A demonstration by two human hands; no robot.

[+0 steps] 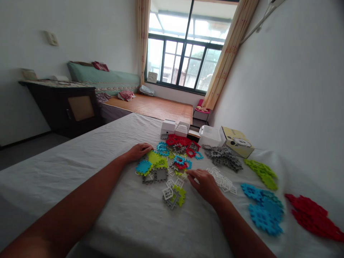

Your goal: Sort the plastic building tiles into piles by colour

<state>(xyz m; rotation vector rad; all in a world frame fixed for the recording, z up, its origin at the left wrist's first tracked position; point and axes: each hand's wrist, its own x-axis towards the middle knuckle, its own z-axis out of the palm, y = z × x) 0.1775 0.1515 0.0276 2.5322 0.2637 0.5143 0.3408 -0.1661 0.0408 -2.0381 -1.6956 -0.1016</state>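
Both arms are reaching forward, bare. Left forearm (80,200) is angling inward, and left hand (139,151) is lying palm down with fingers loosely bent. Right forearm (238,229) is angling inward too. Right hand (205,184) is lying palm down, fingers pointing left.

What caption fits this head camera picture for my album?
Left hand and right hand rest at a mixed pile of colourful plastic tiles on a white sheet.

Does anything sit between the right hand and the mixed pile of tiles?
Nothing visible: the right hand has its fingertips at the mixed pile, on its near edge, beside the white tiles.
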